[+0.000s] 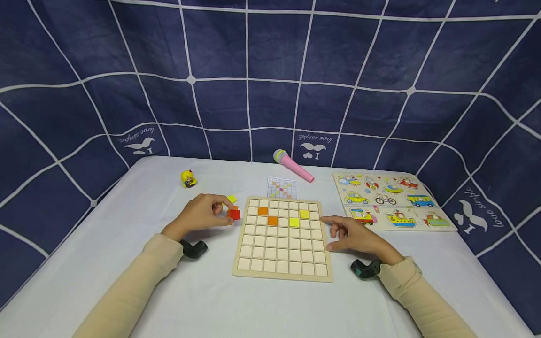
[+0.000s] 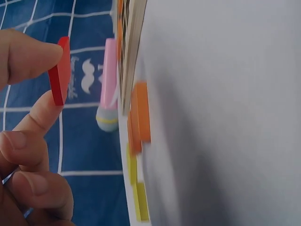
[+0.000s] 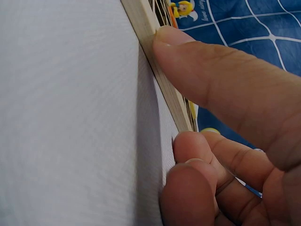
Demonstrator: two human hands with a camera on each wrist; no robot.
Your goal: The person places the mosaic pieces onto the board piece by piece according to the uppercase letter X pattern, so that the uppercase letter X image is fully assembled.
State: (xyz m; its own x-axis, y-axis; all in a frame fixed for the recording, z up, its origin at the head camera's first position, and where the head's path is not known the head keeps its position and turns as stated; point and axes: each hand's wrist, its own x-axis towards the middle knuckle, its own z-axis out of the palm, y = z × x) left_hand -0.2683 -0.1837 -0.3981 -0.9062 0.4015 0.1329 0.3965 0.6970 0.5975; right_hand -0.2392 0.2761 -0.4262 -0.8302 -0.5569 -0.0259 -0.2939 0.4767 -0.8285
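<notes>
Yellow toy [image 1: 188,179]: far left on the surface [image 1: 127,281]. Left hand [image 1: 202,214]: pinching a red tile [image 1: 234,214] between thumb and forefinger, just left of the board [image 1: 282,274]. Loose tiles [image 2: 139,117]: beside the board's left edge. Board: two orange and two yellow tiles placed. Right hand [image 1: 352,233]: holding nothing, forefinger on the board's right edge. Vehicle puzzle [image 1: 390,199]: far right.

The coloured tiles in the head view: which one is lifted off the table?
The red tile, pinched by the left hand beside the board. The orange tiles and yellow tiles lie in the board's cells.
</notes>
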